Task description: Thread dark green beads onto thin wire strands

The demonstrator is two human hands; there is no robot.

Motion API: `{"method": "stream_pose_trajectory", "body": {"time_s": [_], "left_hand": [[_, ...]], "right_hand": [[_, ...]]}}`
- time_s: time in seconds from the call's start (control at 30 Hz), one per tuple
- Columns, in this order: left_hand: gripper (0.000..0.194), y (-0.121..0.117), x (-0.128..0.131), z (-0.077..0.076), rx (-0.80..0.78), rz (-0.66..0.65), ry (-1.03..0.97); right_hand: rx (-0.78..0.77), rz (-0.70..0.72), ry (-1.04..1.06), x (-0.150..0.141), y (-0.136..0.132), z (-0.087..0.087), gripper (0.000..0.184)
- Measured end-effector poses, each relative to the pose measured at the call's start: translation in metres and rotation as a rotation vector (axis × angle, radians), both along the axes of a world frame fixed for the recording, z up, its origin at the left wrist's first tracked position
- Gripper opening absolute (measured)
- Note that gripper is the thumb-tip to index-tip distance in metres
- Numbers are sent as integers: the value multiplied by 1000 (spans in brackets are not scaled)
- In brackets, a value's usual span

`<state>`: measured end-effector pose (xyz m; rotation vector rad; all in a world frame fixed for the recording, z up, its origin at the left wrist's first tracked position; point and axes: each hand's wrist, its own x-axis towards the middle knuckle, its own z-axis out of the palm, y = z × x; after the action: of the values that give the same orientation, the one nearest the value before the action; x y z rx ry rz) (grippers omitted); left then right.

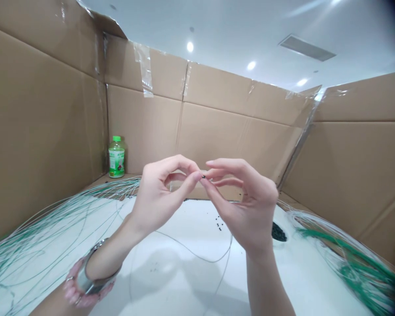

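In front of me, at about the middle of the view, both hands meet fingertip to fingertip. My left hand point(166, 193) is closed in a pinch of thumb and forefinger; what lies inside it is too small to make out. My right hand point(242, 204) pinches a tiny black bead-like piece point(203, 177) that shows between the two hands' tips. Below them a thin pale wire point(197, 256) curves over the white surface, running up behind the hands, where its ends are hidden. Several small black pieces point(219, 224) lie scattered beside my right hand.
Long green and white wires point(69, 217) spread along the left. Another green and white bundle point(352, 259) lies at the right. A dark heap of small pieces point(278, 232) sits behind my right wrist. A green-capped bottle point(116, 158) stands by the cardboard wall point(145, 127) enclosing the white tabletop point(171, 285).
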<state>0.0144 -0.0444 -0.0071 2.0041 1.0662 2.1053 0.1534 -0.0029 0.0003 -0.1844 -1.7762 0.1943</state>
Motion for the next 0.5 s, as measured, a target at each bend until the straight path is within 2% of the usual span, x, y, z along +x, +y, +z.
{"method": "stream_pose_trajectory", "body": {"time_s": [0.1, 0.2, 0.3, 0.43, 0.5], "left_hand": [[8, 2, -3, 0, 36, 51, -22], [10, 4, -6, 0, 62, 68, -68], [9, 5, -5, 0, 40, 38, -67], [8, 8, 0, -3, 14, 8, -56], [8, 9, 1, -3, -3, -6, -63]], "right_hand": [[-37, -64, -51, 7, 0, 3, 26], [-130, -117, -220, 19, 3, 9, 24], [-203, -71, -267, 24, 6, 11, 22], [-199, 40, -177, 18, 7, 11, 3], [-194, 55, -156, 15, 8, 10, 6]]}}
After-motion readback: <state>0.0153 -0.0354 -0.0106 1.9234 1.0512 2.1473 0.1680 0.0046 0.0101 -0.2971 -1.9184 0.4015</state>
